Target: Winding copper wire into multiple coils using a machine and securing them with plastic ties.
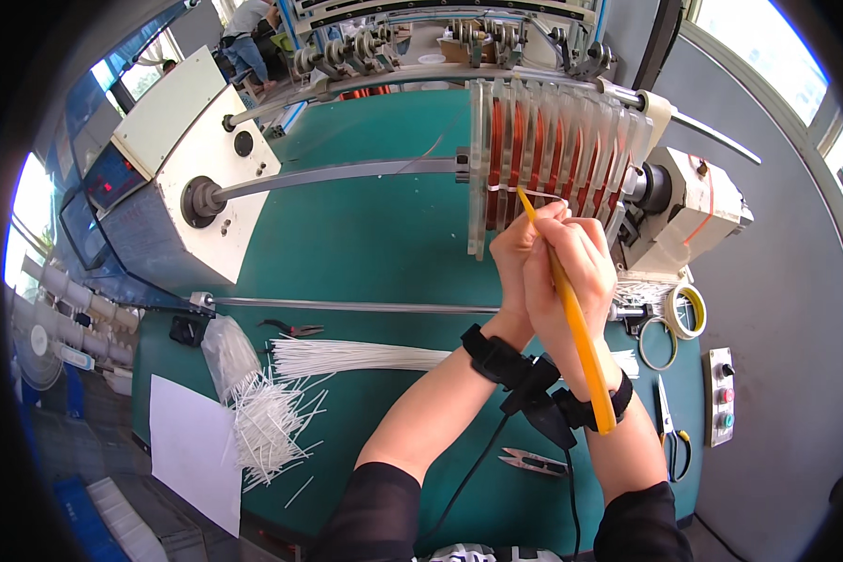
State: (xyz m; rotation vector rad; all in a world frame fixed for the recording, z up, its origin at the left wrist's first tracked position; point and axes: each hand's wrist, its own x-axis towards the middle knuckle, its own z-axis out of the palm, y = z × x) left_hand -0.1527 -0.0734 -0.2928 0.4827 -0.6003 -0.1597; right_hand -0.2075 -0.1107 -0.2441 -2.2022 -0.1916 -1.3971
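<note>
A coil-winding former [534,117] of clear plates with copper wire coils [559,140] between them is mounted on a horizontal shaft. My right hand [576,267] grips a long yellow stick [579,323], its narrow tip against a white tie strip [506,188] lying across the coils. Close beside it, partly covered by the right hand, my left hand [512,258] pinches at the strip's right end below the coils. Both wrists wear black straps with small devices and cables.
White strips lie bundled [356,357] and scattered [270,421] on the green table. Around them are pliers [292,329], white paper [195,450], thread snips [534,462], scissors [667,421], tape rolls [686,311] and a button box [719,396]. A steel rod [356,305] crosses the table. Someone [245,42] is in the background.
</note>
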